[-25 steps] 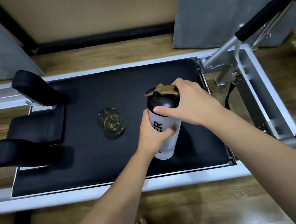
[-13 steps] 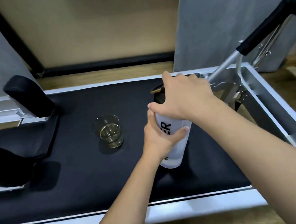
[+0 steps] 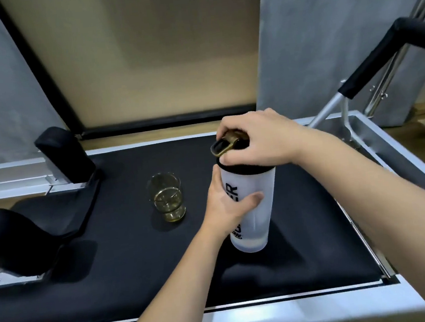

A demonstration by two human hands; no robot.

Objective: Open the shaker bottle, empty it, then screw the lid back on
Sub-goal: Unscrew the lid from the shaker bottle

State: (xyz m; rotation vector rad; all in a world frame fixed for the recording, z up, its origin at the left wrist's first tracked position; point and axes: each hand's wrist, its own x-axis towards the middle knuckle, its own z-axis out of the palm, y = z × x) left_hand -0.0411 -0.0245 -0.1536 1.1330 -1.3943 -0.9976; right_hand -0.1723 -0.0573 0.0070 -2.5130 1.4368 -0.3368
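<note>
Lid (image 3: 230, 146) more exposed than before

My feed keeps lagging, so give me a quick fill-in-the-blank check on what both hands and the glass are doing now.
The left hand grips the shaker bottle's frosted ____.
The right hand grips the black ____ on top.
The glass stands on the black mat to the ____ of the bottle.
The glass stands ____.

Missing words: body; lid; left; upright

Frosted translucent plastic shaker bottle (image 3: 258, 208), glossy black lid (image 3: 243, 169), clear glass tumbler (image 3: 167, 199), matt black pad (image 3: 127, 260), brushed metal frame (image 3: 374, 129)
</note>
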